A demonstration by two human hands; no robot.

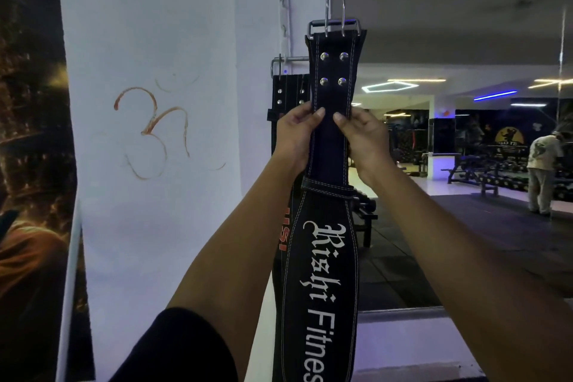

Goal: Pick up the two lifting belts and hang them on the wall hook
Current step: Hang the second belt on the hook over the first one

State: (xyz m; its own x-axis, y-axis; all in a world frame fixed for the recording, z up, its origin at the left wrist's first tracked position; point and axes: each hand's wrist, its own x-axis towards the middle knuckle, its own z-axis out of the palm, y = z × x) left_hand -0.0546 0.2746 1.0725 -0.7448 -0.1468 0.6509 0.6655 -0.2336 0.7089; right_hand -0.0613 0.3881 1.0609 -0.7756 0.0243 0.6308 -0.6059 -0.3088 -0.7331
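Here both hands grip one black leather lifting belt with white stitching and white lettering (325,257), held upright in front of the white wall. The left hand (296,136) pinches its left edge and the right hand (361,138) its right edge, thumbs pressed on the face just below the four rivets. The belt's chrome double-prong buckle (335,25) points up, its prongs standing free above the frame.

Behind it, a second black lifting belt (286,96) already hangs by its own buckle from the metal wall hook (286,59), which juts from the wall just left of the held strap.

To finish well, I judge the held buckle should go up and left until its frame clears the hook's tip, then come down over the bar beside the first buckle. Keeping both edges pinched stops the long tail from swinging, and the prongs could snag the hanging belt.
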